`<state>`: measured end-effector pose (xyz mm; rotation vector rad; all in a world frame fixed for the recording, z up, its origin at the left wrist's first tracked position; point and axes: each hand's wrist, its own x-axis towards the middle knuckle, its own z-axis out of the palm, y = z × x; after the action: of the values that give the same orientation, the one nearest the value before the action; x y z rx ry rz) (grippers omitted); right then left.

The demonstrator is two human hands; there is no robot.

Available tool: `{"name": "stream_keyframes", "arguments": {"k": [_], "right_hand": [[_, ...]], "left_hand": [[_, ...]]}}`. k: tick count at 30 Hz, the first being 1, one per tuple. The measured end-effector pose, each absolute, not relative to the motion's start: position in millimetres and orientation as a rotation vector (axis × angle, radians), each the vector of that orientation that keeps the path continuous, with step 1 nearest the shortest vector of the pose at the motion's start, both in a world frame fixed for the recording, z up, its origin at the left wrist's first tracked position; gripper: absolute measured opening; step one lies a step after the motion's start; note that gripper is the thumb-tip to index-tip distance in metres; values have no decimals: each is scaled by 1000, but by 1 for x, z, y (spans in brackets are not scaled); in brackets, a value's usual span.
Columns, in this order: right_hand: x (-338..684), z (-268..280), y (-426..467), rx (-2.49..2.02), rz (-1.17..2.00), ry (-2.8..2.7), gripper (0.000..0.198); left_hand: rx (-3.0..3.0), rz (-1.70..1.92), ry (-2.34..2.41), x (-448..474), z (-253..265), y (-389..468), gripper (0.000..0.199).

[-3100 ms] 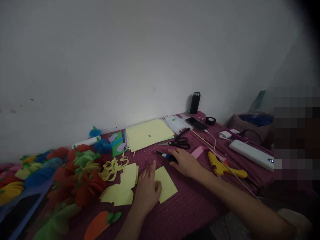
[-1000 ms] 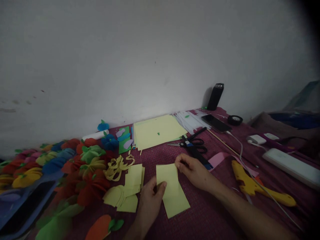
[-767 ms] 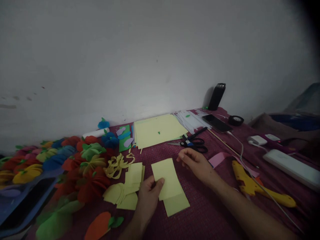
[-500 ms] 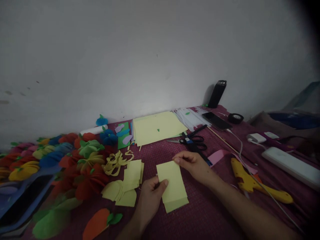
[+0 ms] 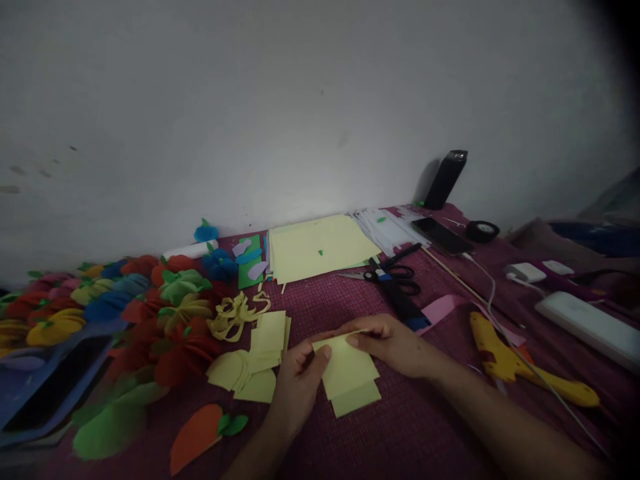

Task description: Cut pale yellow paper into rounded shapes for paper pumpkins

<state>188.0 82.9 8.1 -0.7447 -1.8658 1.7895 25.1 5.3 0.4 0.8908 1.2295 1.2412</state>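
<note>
Between my two hands I hold pale yellow paper rectangles (image 5: pixel 350 373), at least two, with the lower one sticking out at the near edge. My left hand (image 5: pixel 300 377) pinches the upper left corner, thumb on top. At the upper right, my right hand (image 5: pixel 395 343) pinches the far edge the same way; its other fingers are behind the paper. Left of my left hand lie a small stack of yellow rectangles (image 5: pixel 270 337), rounded yellow cut pieces (image 5: pixel 230 370) and curled yellow paper strips (image 5: pixel 233 317). An orange paper shape (image 5: pixel 196 433) with green leaves lies nearer me.
Colourful folded paper pumpkins (image 5: pixel 185 353) crowd the left side. Large yellow sheets (image 5: pixel 325 247) lie by the wall, with scissors (image 5: pixel 395 275) in front. At right are a yellow glue gun (image 5: pixel 525 373), a phone (image 5: pixel 440 237), a white power strip (image 5: pixel 590 327) and a black bottle (image 5: pixel 447 180).
My right hand has moved in toward my left along the paper's far edge. The upper rectangle has shifted or tilted, so more of the lower one shows at the near side.
</note>
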Motion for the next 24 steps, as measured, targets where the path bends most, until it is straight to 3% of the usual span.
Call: {"name": "stream_keyframes", "arguments": {"k": [8, 15, 24], "right_hand": [[186, 6, 81, -758, 1797, -1872, 28], [189, 6, 83, -768, 1781, -1796, 18], [189, 13, 81, -568, 1576, -1928, 23]], "left_hand": [[908, 1235, 1168, 20, -2, 5, 30], [778, 1369, 1051, 16, -7, 4, 17], [668, 1360, 975, 20, 0, 5, 15]]}}
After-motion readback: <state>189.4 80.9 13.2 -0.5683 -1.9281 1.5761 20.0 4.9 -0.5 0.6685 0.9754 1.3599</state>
